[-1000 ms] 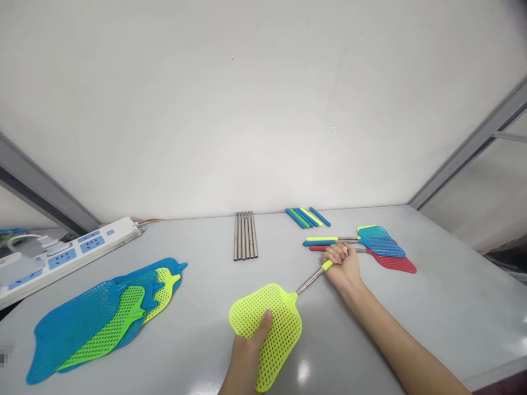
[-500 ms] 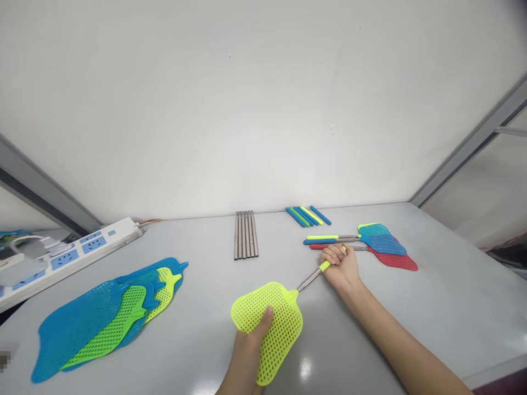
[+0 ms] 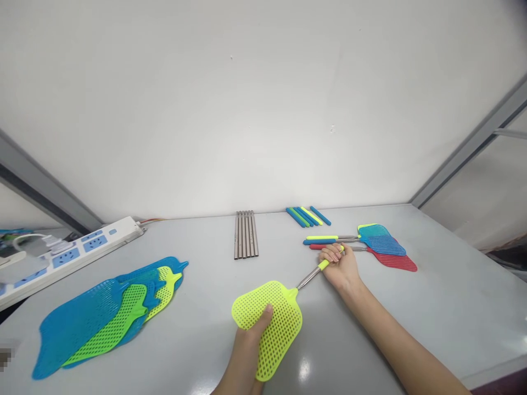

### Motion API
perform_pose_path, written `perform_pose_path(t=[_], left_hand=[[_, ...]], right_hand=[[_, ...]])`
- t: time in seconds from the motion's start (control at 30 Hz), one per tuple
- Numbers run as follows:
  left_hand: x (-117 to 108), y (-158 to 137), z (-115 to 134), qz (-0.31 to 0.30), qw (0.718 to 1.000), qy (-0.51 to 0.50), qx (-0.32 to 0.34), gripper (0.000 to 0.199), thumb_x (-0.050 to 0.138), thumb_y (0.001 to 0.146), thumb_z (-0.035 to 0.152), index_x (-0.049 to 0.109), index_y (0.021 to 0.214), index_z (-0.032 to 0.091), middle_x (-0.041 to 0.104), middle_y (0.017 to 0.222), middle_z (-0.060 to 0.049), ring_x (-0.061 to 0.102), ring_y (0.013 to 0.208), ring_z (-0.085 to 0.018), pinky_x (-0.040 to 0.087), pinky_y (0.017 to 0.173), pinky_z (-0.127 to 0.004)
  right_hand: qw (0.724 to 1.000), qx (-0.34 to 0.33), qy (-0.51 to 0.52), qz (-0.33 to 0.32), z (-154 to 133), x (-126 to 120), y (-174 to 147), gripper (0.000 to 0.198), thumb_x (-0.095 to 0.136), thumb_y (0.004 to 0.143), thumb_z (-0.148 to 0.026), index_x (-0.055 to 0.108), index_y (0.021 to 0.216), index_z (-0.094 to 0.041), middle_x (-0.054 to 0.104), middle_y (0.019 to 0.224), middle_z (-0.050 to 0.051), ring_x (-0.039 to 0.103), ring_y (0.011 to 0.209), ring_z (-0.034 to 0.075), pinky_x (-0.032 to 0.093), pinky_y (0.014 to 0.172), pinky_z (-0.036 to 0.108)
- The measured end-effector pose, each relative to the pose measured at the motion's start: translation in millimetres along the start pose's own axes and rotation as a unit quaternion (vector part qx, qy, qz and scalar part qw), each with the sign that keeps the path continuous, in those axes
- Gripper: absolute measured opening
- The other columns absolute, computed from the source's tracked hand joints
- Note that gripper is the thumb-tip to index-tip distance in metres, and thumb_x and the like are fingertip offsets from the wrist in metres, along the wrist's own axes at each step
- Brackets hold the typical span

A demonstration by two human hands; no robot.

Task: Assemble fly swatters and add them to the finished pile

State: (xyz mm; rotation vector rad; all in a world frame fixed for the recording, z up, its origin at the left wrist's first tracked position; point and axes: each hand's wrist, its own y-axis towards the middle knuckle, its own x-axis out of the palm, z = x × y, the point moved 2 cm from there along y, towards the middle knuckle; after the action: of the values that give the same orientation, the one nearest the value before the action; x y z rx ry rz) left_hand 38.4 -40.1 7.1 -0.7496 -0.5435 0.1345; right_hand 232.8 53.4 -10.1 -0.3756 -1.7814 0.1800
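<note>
A yellow fly swatter (image 3: pixel 280 323) is held tilted above the table by both hands. My left hand (image 3: pixel 251 343) grips its mesh head, thumb on top and fingers hidden beneath. My right hand (image 3: pixel 340 266) is wrapped round the yellow grip (image 3: pixel 324 264) at the other end. Between the two shows a short metal rod (image 3: pixel 308 278), running from the head's neck into the grip. Just beyond my right hand lie whole fly swatters, a blue one (image 3: pixel 381 241) overlapping a yellow one and a red one (image 3: pixel 395 260), handles pointing left.
Loose swatter heads in blue, green and yellow (image 3: pixel 167 293) overlap at the left. Several metal rods (image 3: pixel 246 235) lie side by side at the back middle, with several coloured grips (image 3: pixel 307 216) right of them. A white power strip (image 3: pixel 111 236) with plugs borders the table's left edge.
Almost nothing differs. Both hands keep their hold on the yellow fly swatter, and the view has shifted very slightly.
</note>
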Motion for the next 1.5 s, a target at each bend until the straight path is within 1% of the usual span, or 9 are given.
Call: perform_pose_path(t=[0.1,0.33,0.43,0.57,0.73,0.93,1.13,1.3,1.5], left_hand=[[0,0,0,0.001,1.000,0.005,-0.003,0.044,0.063,0.065,0.027,0.053,0.105,0.013,0.062,0.092,-0.013,0.058,0.087,-0.025,0.045,0.077,-0.035],[-5,7,-2,0.001,1.000,-0.005,0.015,0.046,0.063,0.065,0.025,0.051,0.108,0.012,0.062,0.094,-0.013,0.057,0.089,-0.025,0.044,0.078,-0.035],[-5,8,-2,0.005,1.000,-0.007,0.015,0.046,0.063,0.065,0.024,0.051,0.107,0.012,0.061,0.095,-0.013,0.057,0.090,-0.025,0.044,0.079,-0.034],[-4,7,-2,0.003,1.000,-0.009,0.013,0.044,0.063,0.065,0.024,0.052,0.106,0.012,0.062,0.095,-0.013,0.057,0.090,-0.025,0.044,0.079,-0.034],[-4,6,-1,-0.002,1.000,-0.006,0.008,0.045,0.063,0.065,0.025,0.052,0.107,0.013,0.062,0.094,-0.013,0.057,0.090,-0.025,0.044,0.079,-0.034],[-1,2,0,-0.012,1.000,-0.008,-0.002,0.046,0.061,0.066,0.027,0.051,0.108,0.013,0.063,0.091,-0.013,0.058,0.087,-0.025,0.044,0.079,-0.035],[3,-4,3,-0.012,1.000,0.006,-0.028,0.046,0.060,0.066,0.031,0.051,0.108,0.014,0.061,0.095,-0.013,0.059,0.085,-0.025,0.044,0.077,-0.036],[3,-3,3,-0.015,1.000,-0.006,-0.022,0.045,0.060,0.067,0.029,0.051,0.108,0.013,0.063,0.091,-0.012,0.059,0.085,-0.024,0.044,0.078,-0.034],[6,-4,5,-0.024,0.999,-0.017,-0.040,0.042,0.059,0.067,0.029,0.052,0.106,0.014,0.063,0.091,-0.012,0.059,0.084,-0.024,0.045,0.076,-0.034]], right_hand=[[1.000,0.000,0.004,0.009,0,0,0,0.022,0.037,0.067,-0.012,0.024,0.051,-0.018,0.022,0.036,-0.009,0.025,0.029,0.004,0.024,0.031,0.016],[0.999,0.016,0.043,0.026,3,1,-3,0.021,0.037,0.069,-0.013,0.026,0.051,-0.018,0.023,0.038,-0.009,0.024,0.030,0.005,0.023,0.031,0.017],[0.999,0.020,0.029,0.011,4,1,-3,0.022,0.037,0.070,-0.015,0.026,0.051,-0.018,0.023,0.038,-0.009,0.025,0.030,0.005,0.025,0.032,0.017],[1.000,0.010,-0.006,-0.009,3,0,-2,0.022,0.037,0.070,-0.016,0.025,0.051,-0.018,0.022,0.038,-0.009,0.027,0.030,0.005,0.026,0.033,0.016],[1.000,0.021,-0.005,0.007,2,-3,1,0.023,0.035,0.071,-0.016,0.025,0.051,-0.018,0.023,0.039,-0.009,0.026,0.030,0.004,0.027,0.034,0.017],[0.999,0.013,-0.039,-0.012,1,-3,2,0.024,0.035,0.073,-0.019,0.025,0.051,-0.018,0.022,0.039,-0.009,0.027,0.030,0.004,0.028,0.034,0.016],[0.999,0.019,-0.025,0.012,0,-3,2,0.024,0.032,0.075,-0.020,0.026,0.051,-0.018,0.023,0.039,-0.008,0.027,0.031,0.004,0.027,0.033,0.016],[0.998,0.018,-0.053,-0.006,-2,-4,3,0.026,0.032,0.075,-0.024,0.027,0.051,-0.018,0.021,0.040,-0.008,0.028,0.032,0.005,0.028,0.034,0.017],[0.999,0.023,-0.045,0.012,-2,-5,4,0.025,0.031,0.075,-0.025,0.026,0.051,-0.018,0.022,0.040,-0.008,0.028,0.032,0.005,0.028,0.033,0.017]])
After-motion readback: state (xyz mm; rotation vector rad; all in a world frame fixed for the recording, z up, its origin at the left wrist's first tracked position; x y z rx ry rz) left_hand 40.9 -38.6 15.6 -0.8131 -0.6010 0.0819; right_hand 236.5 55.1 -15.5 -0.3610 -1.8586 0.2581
